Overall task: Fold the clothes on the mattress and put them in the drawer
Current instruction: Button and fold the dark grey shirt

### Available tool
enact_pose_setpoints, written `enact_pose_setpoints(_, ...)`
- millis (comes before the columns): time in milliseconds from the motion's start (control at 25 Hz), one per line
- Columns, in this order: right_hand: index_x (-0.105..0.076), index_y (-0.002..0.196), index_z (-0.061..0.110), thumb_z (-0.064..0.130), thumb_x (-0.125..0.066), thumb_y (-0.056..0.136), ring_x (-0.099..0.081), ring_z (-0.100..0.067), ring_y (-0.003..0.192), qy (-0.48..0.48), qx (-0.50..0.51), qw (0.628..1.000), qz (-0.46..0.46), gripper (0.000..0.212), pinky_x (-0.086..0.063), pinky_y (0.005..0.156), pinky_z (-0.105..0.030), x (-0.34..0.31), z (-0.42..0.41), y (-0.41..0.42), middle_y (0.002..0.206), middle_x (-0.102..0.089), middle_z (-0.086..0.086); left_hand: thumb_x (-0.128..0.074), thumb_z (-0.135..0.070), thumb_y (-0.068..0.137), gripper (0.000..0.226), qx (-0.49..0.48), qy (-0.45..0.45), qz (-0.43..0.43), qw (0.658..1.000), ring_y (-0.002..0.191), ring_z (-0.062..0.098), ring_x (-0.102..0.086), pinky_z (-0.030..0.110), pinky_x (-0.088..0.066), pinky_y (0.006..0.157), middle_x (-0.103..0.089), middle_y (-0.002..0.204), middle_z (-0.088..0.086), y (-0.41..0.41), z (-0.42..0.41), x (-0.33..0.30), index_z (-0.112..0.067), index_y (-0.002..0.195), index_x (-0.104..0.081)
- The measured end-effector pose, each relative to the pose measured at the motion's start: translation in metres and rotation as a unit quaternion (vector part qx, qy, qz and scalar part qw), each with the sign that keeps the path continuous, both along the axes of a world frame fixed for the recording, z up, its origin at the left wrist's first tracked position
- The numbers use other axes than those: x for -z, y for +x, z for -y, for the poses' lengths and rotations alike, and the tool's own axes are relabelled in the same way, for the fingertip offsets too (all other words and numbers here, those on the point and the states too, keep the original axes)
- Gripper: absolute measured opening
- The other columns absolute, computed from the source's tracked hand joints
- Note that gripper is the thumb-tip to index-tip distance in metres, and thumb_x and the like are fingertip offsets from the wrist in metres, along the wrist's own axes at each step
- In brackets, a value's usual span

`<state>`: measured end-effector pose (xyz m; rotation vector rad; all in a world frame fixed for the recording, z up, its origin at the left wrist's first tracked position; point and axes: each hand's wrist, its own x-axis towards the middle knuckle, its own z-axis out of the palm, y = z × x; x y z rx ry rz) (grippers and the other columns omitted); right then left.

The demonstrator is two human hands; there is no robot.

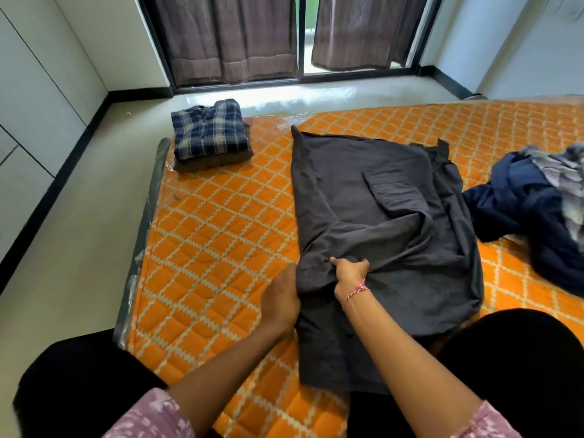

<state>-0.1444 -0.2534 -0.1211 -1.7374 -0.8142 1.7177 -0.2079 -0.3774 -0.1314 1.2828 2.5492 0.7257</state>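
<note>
A dark grey shirt (373, 203) with a chest pocket lies spread on the orange quilted mattress (221, 235), partly folded. My right hand (349, 275) grips a bunched fold of the shirt near its lower part. My left hand (279, 298) is at the shirt's left edge with its fingers tucked under the cloth. A folded blue plaid shirt (208, 129) sits on top of a folded brown garment (215, 159) at the mattress's far left corner. A loose heap of navy and grey clothes (534, 210) lies at the right.
The mattress lies on a pale floor (79, 248), still in clear plastic wrap. White cabinet fronts (34, 99) line the left wall. A curtained window (284, 36) is straight ahead. My knees in black trousers are at the bottom of the view.
</note>
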Motion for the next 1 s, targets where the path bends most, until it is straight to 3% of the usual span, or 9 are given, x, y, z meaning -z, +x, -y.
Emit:
enact_pose_setpoints(200, -0.015, 0.15, 0.021, -0.011, -0.053, 0.088, -0.053, -0.025, 0.107, -0.025, -0.033, 0.983, -0.178, 0.08, -0.051, 0.079, -0.042, -0.014, 0.023, -0.025, 0.138, -0.041, -0.011, -0.05, -0.006, 0.092, 0.029, 0.015, -0.118, -0.25, 0.961, 0.077, 0.036, -0.063, 0.035, -0.034, 0.052, -0.054, 0.108, 0.014, -0.088, 0.028, -0.028, -0.009, 0.121, -0.046)
enact_pose_setpoints(360, -0.019, 0.151, 0.026, -0.008, -0.054, 0.086, -0.051, -0.021, 0.1, 0.062, -0.004, 0.996, -0.061, 0.081, -0.043, 0.091, -0.031, -0.009, 0.029, -0.023, 0.125, -0.051, -0.003, -0.09, -0.012, 0.039, 0.07, 0.161, -0.143, -0.211, 0.953, 0.035, 0.023, -0.052, 0.025, -0.025, 0.027, -0.055, 0.057, 0.003, -0.078, 0.062, -0.003, -0.014, 0.094, -0.047)
enact_pose_setpoints(480, -0.025, 0.15, 0.027, -0.006, -0.045, 0.092, -0.054, -0.032, 0.106, 0.238, -0.058, 0.961, 0.126, 0.07, -0.041, 0.09, -0.032, -0.009, 0.028, -0.004, 0.118, -0.058, -0.017, -0.089, -0.021, 0.035, 0.069, 0.166, -0.14, -0.207, 0.954, 0.051, 0.022, -0.059, 0.025, -0.034, 0.035, -0.059, 0.066, 0.002, -0.063, 0.063, -0.001, -0.018, 0.091, -0.05)
enact_pose_setpoints(560, -0.017, 0.152, 0.022, 0.001, -0.048, 0.091, -0.047, -0.038, 0.117, 0.227, -0.147, 0.937, 0.222, 0.071, -0.041, 0.094, -0.04, -0.004, 0.035, 0.007, 0.132, -0.047, -0.022, -0.083, -0.027, 0.059, 0.075, 0.076, -0.126, -0.175, 0.973, 0.089, 0.032, -0.06, 0.035, -0.048, 0.058, -0.056, 0.111, 0.015, -0.061, 0.061, 0.004, -0.016, 0.126, -0.051)
enact_pose_setpoints(600, -0.013, 0.152, 0.018, 0.005, -0.052, 0.089, -0.041, -0.039, 0.123, 0.209, -0.176, 0.917, 0.29, 0.075, -0.038, 0.098, -0.045, 0.002, 0.037, 0.007, 0.138, -0.039, -0.023, -0.073, -0.025, 0.074, 0.078, 0.012, -0.138, -0.113, 0.984, 0.103, 0.035, -0.054, 0.04, -0.048, 0.068, -0.045, 0.126, 0.017, -0.061, 0.061, 0.007, -0.017, 0.142, -0.035)
enact_pose_setpoints(720, -0.014, 0.151, 0.019, 0.025, -0.06, 0.085, -0.019, -0.037, 0.139, 0.356, -0.269, 0.79, 0.422, 0.081, -0.021, 0.109, -0.052, -0.001, 0.046, -0.003, 0.151, -0.02, -0.021, -0.049, -0.012, 0.09, 0.055, 0.014, -0.183, 0.015, 0.983, 0.099, 0.033, -0.055, 0.038, -0.046, 0.069, -0.053, 0.119, 0.017, -0.057, 0.065, 0.011, -0.012, 0.14, -0.026)
enact_pose_setpoints(800, -0.006, 0.152, 0.027, 0.057, -0.045, 0.087, 0.002, -0.032, 0.147, 0.466, -0.484, 0.643, 0.368, 0.083, -0.006, 0.115, -0.051, 0.003, 0.051, -0.013, 0.159, 0.0, -0.014, -0.052, -0.017, 0.092, 0.049, 0.083, -0.251, 0.021, 0.964, 0.101, 0.033, -0.057, 0.034, -0.042, 0.068, -0.058, 0.119, 0.016, -0.056, 0.067, 0.0, -0.011, 0.135, -0.033)
enact_pose_setpoints(880, 0.007, 0.151, 0.033, 0.077, -0.037, 0.08, 0.015, -0.029, 0.146, 0.416, -0.678, 0.501, 0.342, 0.094, 0.004, 0.115, -0.052, 0.017, 0.06, -0.013, 0.159, 0.015, -0.009, -0.065, -0.031, 0.088, 0.056, 0.101, -0.309, 0.203, 0.924, 0.101, 0.027, -0.057, 0.031, -0.045, 0.073, -0.056, 0.125, 0.011, -0.071, 0.061, -0.02, -0.013, 0.135, -0.038)
enact_pose_setpoints(1000, 0.019, 0.148, 0.033, 0.08, -0.055, 0.068, 0.025, -0.03, 0.143, 0.36, -0.729, 0.457, 0.362, 0.119, 0.011, 0.112, -0.058, 0.035, 0.063, -0.009, 0.155, 0.027, -0.009, -0.063, -0.046, 0.087, 0.062, -0.026, -0.199, 0.488, 0.849, 0.088, 0.02, -0.059, 0.028, -0.048, 0.068, -0.057, 0.114, 0.01, -0.092, 0.043, -0.034, -0.013, 0.134, -0.039)
